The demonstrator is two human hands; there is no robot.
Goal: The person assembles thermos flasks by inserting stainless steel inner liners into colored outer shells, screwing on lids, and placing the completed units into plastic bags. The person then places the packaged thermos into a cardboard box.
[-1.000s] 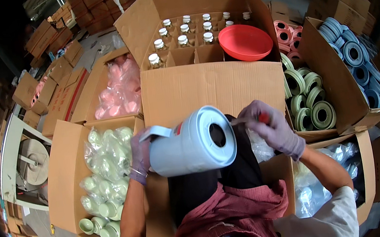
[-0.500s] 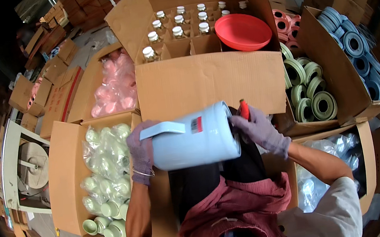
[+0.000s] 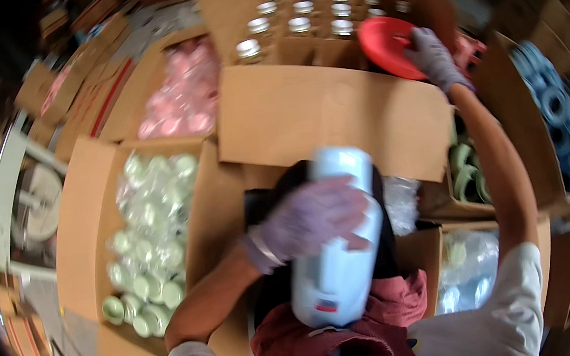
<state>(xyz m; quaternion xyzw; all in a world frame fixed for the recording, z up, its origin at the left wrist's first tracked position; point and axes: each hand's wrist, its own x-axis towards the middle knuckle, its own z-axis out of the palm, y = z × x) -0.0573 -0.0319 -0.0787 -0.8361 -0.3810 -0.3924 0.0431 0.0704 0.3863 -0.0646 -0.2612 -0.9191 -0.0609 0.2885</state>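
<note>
A light blue jug point(image 3: 337, 275) stands nearly lengthwise over my lap, blurred by motion. My left hand point(image 3: 319, 217), in a purple-grey glove, grips it across its upper part, fingers over the handle side. A small label with a red patch shows near the jug's lower end. Beyond, my gloved right hand point(image 3: 434, 61) reaches into a shallow red bowl point(image 3: 383, 50) that sits on the right of the bottle carton. Its fingers are bent together by a small reddish thing at their tips, too blurred to name.
Capped glass bottles point(image 3: 299, 25) stand in the divided carton point(image 3: 334, 110) ahead. Left are bagged pink parts point(image 3: 180, 91) and a box of pale green parts point(image 3: 154, 224). Right are blue rings point(image 3: 553, 107), green rings point(image 3: 467, 168) and clear bags point(image 3: 466, 269).
My right hand has gone from the jug's end up to the red bowl. The jug has swung from sideways to nearly lengthwise, and my left hand has shifted across it. The view has shifted.
</note>
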